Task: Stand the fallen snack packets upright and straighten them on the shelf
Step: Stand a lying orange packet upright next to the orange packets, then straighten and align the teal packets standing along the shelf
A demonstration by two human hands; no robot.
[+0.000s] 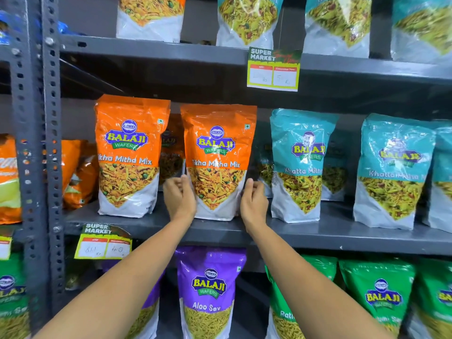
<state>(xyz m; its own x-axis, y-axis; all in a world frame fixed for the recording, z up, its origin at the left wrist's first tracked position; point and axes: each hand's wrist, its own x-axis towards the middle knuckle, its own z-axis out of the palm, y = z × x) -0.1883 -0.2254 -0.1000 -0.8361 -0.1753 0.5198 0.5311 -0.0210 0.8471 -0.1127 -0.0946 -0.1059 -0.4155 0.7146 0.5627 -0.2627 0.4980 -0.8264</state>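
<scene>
In the head view, an orange Tikha Mitha Mix packet [217,162] stands upright on the grey shelf [305,231]. The left hand [179,198] grips its lower left edge and the right hand [253,200] its lower right edge, both with fingers curled. A teal packet [299,167] stands to its right.

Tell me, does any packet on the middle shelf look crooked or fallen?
None has fallen. The orange packet between the left hand and right hand stands upright. The teal packet to its right leans slightly and is crumpled at the top. Packets behind are too hidden to judge.
</scene>
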